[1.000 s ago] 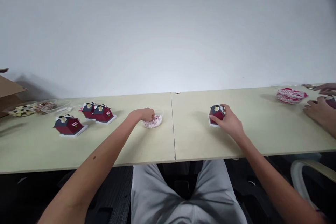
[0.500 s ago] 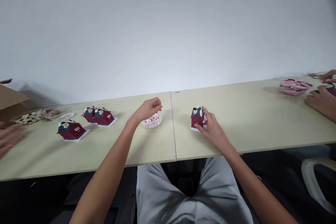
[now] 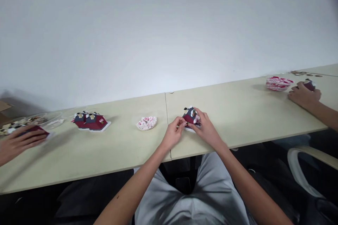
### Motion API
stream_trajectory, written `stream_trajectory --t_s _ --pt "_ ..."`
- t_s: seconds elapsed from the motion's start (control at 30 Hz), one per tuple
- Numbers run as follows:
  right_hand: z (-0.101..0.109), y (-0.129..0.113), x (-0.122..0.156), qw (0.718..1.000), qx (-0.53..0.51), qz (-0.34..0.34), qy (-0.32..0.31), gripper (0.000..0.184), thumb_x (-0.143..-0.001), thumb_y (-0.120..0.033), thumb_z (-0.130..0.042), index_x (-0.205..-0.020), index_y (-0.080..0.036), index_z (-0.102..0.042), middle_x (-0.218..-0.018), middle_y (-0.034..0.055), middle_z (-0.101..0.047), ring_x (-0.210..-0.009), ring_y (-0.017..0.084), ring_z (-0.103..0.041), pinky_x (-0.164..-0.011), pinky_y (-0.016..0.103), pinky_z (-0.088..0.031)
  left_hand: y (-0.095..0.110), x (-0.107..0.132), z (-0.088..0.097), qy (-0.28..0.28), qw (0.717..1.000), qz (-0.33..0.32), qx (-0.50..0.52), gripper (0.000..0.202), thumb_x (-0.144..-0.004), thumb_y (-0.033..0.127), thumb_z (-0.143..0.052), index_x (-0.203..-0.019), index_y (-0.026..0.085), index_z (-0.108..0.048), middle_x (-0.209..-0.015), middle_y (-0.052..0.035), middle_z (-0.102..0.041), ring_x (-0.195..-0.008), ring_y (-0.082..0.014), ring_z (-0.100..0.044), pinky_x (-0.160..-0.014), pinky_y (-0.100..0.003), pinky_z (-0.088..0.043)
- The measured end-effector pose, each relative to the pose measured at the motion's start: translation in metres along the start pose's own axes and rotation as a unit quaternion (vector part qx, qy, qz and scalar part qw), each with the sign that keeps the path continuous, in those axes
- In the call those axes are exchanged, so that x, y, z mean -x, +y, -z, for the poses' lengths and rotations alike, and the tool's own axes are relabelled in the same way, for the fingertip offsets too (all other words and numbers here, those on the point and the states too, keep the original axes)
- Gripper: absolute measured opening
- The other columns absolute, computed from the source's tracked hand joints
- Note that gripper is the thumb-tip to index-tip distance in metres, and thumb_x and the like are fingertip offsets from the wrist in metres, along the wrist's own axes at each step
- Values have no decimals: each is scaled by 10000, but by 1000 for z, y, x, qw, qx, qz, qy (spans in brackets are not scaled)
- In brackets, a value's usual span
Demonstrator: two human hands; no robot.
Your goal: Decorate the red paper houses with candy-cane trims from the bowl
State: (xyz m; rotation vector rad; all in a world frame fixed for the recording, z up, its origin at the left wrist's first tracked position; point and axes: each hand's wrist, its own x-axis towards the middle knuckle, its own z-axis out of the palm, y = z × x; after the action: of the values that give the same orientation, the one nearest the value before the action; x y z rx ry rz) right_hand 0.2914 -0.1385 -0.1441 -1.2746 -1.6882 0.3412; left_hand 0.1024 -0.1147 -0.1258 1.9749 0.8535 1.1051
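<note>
White wall [image 3: 169, 24], pale tabletop [image 3: 237, 119] — left hand [image 3: 173, 134], right hand [image 3: 206, 129] on a red house [image 3: 190, 116].

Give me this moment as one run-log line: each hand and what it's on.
left hand: fingers at small red house model | right hand: holding same model | nearby: dish of red-and-white pieces

This looks like a plain office or craft workroom: joined pale tabletops [image 3: 237, 119] run along a bare white wall [image 3: 169, 24], with paper model houses [image 3: 91, 121] laid out along them and a curved chair [image 3: 290, 165] at lower right.
</note>
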Motion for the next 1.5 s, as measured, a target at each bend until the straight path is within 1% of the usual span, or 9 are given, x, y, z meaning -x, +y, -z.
stream_trajectory --t_s 0.2,0.3,0.4,0.57,0.8,1.03,1.23,1.37,1.5 --pt "3 0 1 1000 -14 4 -9 717 -927 -402 -590 -1568 -318 -280 -1350 125 -489 -1198 267 -597 -1036 419 -511 5 4 -1 -2 1000 -4 -5 176 -997 368 -502 -998 216 -589 -943 -39 -659 -888 -172 -609 -828 -281 -459" --pt "3 0 2 999 -26 19 -19 710 -930 -396 -594 -1566 -321 -286 -1348 122 -490 -1206 260 -587 -1034 407 -512 6 5 0 6 1000 -13 3 191 -1001 361 -494 -978 209 -607 -897 -31 -651 -804 -157 -583 -777 -274 -454" --pt "2 -1 2 999 -31 25 -24 713 -924 -409 -610 -1559 -334 -294 -1349 116 -496 -1202 262 -585 -1023 415 -517 4 6 1 10 999 -9 32 218 -1000 375 -497 -987 194 -618 -861 -24 -649 -720 -142 -553 -722 -266 -458" --pt "2 -4 2 999 -17 26 -25 719 -916 -436 -630 -1552 -341 -308 -1339 109 -510 -1193 274 -592 -1041 445 -499 3 6 -1 8 997 0 73 233 -985 388 -524 -1001 173 -612 -831 -22 -652 -686 -134 -560 -699 -257 -467" --pt "4 -3 2 998 -15 44 -32 698 -934 -495 -600 -1548 -314 -323 -1363 123 -518 -1225 287 -575 -1067 461 -477 2 7 -1 27 1000 -10 -3 197 -996 352 -499 -1003 194 -615 -820 -1 -621 -684 -132 -543 -691 -247 -432" --pt "7 -11 4 999 -14 33 -27 687 -919 -542 -611 -1514 -302 -366 -1354 124 -534 -1197 283 -593 -1056 451 -486 3 9 -2 31 999 -16 -18 141 -996 319 -500 -982 203 -579 -807 4 -609 -726 -138 -555 -716 -248 -427" --pt "5 -10 4 999 13 38 8 723 -881 -543 -665 -1504 -305 -384 -1309 125 -556 -1174 309 -604 -1022 481 -511 -1 4 -3 37 997 -8 63 154 -991 348 -528 -963 197 -545 -812 0 -592 -746 -134 -560 -732 -251 -447" --pt "6 -10 4 997 36 46 41 679 -868 -535 -684 -1458 -294 -448 -1290 126 -531 -1200 311 -587 -1030 478 -512 -6 0 -3 28 992 24 118 209 -960 400 -584 -973 198 -531 -758 12 -585 -658 -117 -526 -610 -222 -406" --pt "6 -7 2 996 30 66 47 646 -870 -495 -694 -1432 -273 -464 -1389 144 -473 -1306 313 -523 -1077 469 -485 -7 -2 -3 19 987 53 153 295 -906 450 -655 -994 199 -527 -738 10 -604 -619 -117 -526 -510 -209 -356"
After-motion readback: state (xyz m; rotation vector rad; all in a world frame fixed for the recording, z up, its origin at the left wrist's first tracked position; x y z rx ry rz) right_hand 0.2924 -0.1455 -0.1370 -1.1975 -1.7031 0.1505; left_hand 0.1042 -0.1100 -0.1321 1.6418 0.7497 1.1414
